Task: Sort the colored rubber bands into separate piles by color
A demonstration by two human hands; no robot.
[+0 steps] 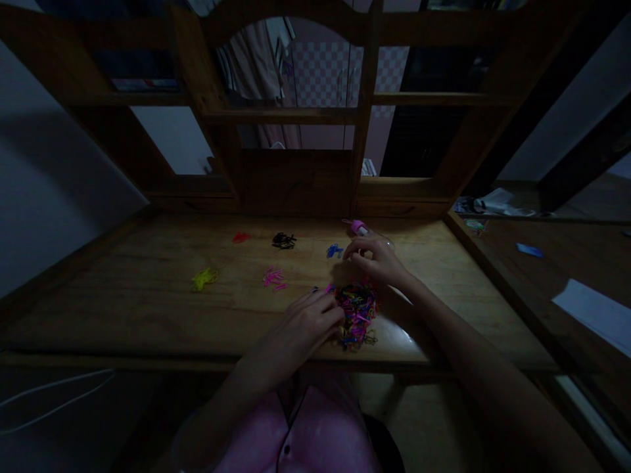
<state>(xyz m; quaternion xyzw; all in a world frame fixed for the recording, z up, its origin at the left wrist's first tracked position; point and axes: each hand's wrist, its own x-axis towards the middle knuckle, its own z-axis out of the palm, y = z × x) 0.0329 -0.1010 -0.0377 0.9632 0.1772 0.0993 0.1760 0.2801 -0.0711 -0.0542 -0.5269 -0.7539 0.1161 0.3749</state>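
A mixed heap of small coloured bands [359,309], which look like little rubber bands, lies on the wooden desk in front of me. My left hand [315,315] rests at the heap's left edge, fingers bent together and their tips partly hidden. Beyond the heap, my right hand [377,261] hovers with curled fingers just right of a small blue pile [334,251]. Whatever either hand pinches is too small to make out. Separate piles lie further left: pink [273,278], black [284,241], red [240,237] and yellow [204,278].
Behind my right hand lies a bottle with a pink cap [359,227]. A wooden shelf frame [296,117] rises at the desk's back. On the side surface at right are white paper [596,312] and a blue packet [529,249].
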